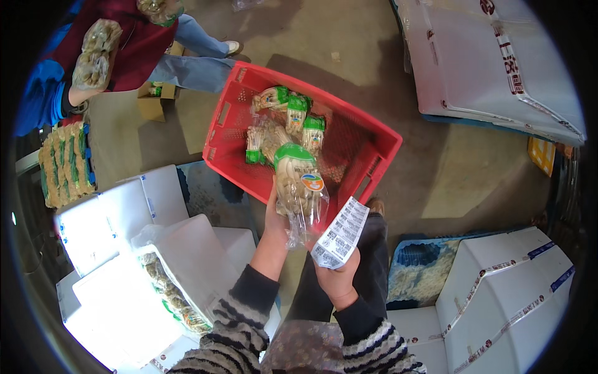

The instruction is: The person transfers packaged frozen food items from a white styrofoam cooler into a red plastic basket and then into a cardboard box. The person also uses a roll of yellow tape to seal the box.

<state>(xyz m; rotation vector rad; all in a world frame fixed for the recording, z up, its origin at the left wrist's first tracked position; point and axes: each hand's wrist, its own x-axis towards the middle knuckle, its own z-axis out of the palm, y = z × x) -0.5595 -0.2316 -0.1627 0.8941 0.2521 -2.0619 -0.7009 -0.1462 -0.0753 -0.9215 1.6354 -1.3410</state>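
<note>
My left hand (276, 210) holds a clear plastic bag of mushrooms (299, 180) with a green printed top, over the near side of a red plastic crate (383, 131). In my right hand (338, 273) is a strip of printed labels (341, 233), beside the bag's loose lower end. The right fingertips are partly hidden behind the strip. Inside the crate lie several bagged bunches of long thin mushrooms, one of them a green-topped bag (296, 112) near the far wall.
A co-worker in a dark red apron (135, 56) holds packed mushrooms (96, 56) at the upper left. White foam boxes (509, 299) stand at lower right, wrapped boxes (486, 61) at upper right. An open foam box (201, 266) of bagged produce lies at lower left. A cardboard box (152, 105) is beyond the crate.
</note>
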